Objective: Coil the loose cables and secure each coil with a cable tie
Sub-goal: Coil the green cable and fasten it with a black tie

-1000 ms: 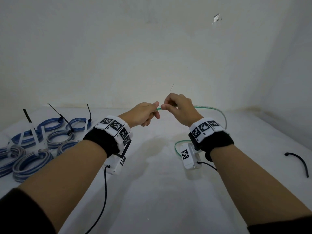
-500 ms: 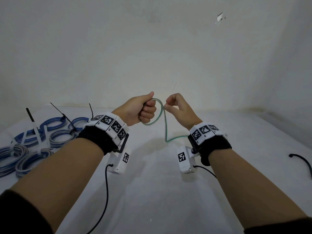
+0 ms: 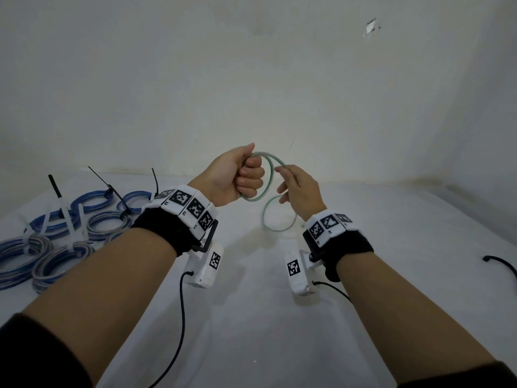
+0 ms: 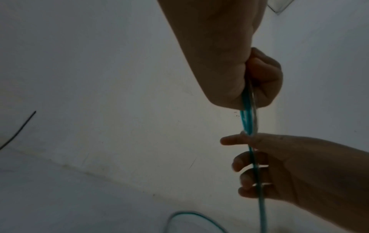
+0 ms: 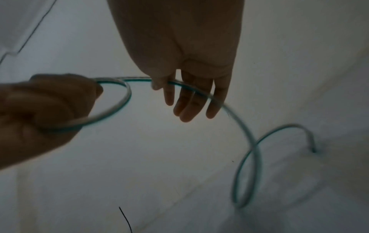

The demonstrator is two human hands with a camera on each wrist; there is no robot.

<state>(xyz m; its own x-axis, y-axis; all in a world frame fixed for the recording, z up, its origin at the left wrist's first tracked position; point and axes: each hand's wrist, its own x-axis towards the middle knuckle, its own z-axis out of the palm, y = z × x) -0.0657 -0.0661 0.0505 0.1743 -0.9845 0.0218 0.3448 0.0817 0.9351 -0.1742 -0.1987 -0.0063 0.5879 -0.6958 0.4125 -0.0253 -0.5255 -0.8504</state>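
Up front in the head view, the left hand (image 3: 235, 175) is a fist clamped round a loop of green cable (image 3: 267, 175), held above the white table (image 3: 391, 275). The right hand (image 3: 299, 191) pinches the same cable just beside it, and a second loop hangs below toward the table. Tied blue coils (image 3: 56, 242) lie at far left, their ties (image 3: 60, 208) sticking up. A loose black tie (image 3: 500, 264) lies at far right.

From the left wrist, the left hand (image 4: 239, 71) grips the cable (image 4: 248, 123), whose strands run down past the right hand (image 4: 279, 165), its fingers (image 4: 249, 162) loosely curled.

From the right wrist, the right hand (image 5: 189, 63) holds the cable (image 5: 229, 110) against its nearly straight fingers (image 5: 191, 104). The left hand (image 5: 43, 113) holds the finished loop. The rest curls down to the table.
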